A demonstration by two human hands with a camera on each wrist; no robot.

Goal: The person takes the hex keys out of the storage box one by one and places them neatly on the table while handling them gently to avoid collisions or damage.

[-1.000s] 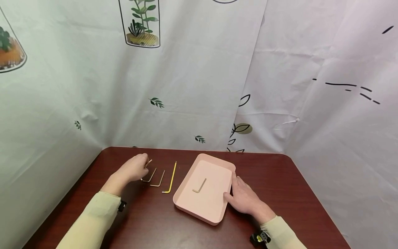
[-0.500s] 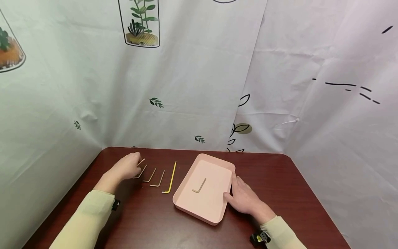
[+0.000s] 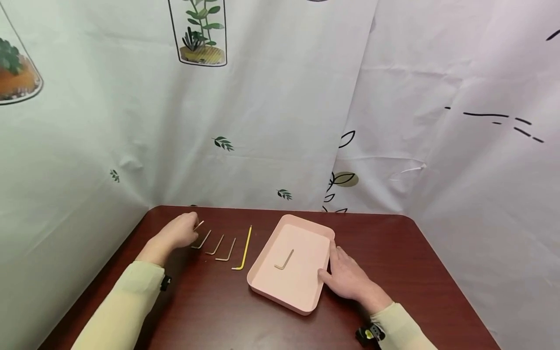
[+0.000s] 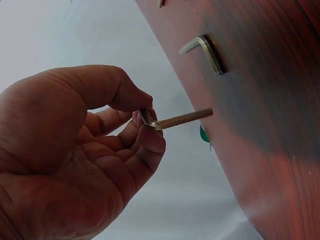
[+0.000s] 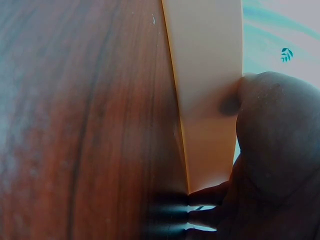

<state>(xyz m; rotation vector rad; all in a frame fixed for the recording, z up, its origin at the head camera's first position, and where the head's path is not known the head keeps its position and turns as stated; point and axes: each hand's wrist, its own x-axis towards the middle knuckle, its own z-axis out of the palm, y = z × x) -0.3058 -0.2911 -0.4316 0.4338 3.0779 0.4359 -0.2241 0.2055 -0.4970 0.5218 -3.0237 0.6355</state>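
My left hand (image 3: 178, 231) pinches a hex key (image 4: 182, 119) between thumb and fingertips, near the table's far left corner. In the left wrist view the key's straight arm sticks out past the fingers, apart from the tabletop. Just right of that hand, three brass-coloured hex keys lie in a row: one nearest the hand (image 3: 203, 240), a middle one (image 3: 216, 246) and another (image 3: 227, 250). A longer yellow hex key (image 3: 246, 248) lies beyond them. One more small hex key (image 3: 286, 260) lies inside the pink tray (image 3: 280, 305). My right hand (image 3: 348, 275) rests along the tray's right wall, thumb at its rim.
The dark red-brown table (image 3: 210, 311) has rounded far corners. Behind it and at both sides hangs a white printed cloth (image 3: 271, 107). A black wrist strap (image 3: 369, 334) shows at my right sleeve.
My left hand has moved left with its hex key, uncovering the hex key nearest it. The right hand and the tray stay together in place; the head view has shifted slightly.
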